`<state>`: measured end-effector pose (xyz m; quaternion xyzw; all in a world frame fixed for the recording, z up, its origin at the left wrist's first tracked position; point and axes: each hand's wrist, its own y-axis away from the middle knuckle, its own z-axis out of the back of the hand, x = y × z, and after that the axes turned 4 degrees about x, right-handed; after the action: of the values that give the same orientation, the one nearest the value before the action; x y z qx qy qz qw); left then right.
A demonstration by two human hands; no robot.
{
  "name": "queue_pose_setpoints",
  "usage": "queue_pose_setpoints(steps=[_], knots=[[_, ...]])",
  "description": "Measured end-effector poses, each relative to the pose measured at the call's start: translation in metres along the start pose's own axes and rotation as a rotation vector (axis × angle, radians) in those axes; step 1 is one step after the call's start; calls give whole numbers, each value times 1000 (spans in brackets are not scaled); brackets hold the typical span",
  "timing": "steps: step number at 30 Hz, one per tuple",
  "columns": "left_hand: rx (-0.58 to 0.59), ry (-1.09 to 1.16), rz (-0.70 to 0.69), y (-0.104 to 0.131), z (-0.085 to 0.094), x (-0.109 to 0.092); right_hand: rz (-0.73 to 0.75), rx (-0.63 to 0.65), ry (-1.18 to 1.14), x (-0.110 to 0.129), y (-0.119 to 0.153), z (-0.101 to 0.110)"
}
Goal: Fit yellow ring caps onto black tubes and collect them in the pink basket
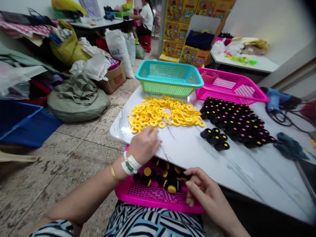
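Observation:
My left hand (pixel 144 144), with bracelets at the wrist, is at the table's near edge, just below a pile of yellow ring-shaped pieces (pixel 161 113). Its fingers curl downward, and whatever lies under them is hidden. Over the right side of a pink basket (pixel 155 197) on my lap is my right hand (pixel 203 189), fingers loosely bent and apart, with nothing visible in it. Black cylinders with yellow ends (pixel 171 187) lie in that basket. To the right on the table stand rows of black cylinders with pink or yellow tips (pixel 237 123), with a smaller group (pixel 214 138) in front.
A teal basket (pixel 170 74) and another pink basket (pixel 229 85) sit at the table's back. At the right are a blue tool (pixel 276 100) with a cable and a dark cloth (pixel 290 144). Sacks (pixel 77 98) lie left; a person (pixel 145 18) sits beyond.

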<state>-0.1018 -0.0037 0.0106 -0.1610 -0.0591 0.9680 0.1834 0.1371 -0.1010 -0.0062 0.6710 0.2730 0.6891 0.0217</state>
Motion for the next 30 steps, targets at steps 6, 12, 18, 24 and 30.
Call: queue_pose_setpoints(steps=[6, 12, 18, 24, 30], knots=[[29, -4, -156, -9, -18, -8, 205, -143, 318, 23, 0, 16], [82, 188, -447, -11, -37, -53, 301, -920, 252, 39, -17, 93], [129, 363, -495, -37, -41, -70, 112, -711, 174, 24, -42, 127], [88, 501, -540, -38, -37, -77, 288, -631, 572, 25, -32, 94], [58, 470, -650, -27, -29, -85, 191, -639, 165, 30, -8, 65]])
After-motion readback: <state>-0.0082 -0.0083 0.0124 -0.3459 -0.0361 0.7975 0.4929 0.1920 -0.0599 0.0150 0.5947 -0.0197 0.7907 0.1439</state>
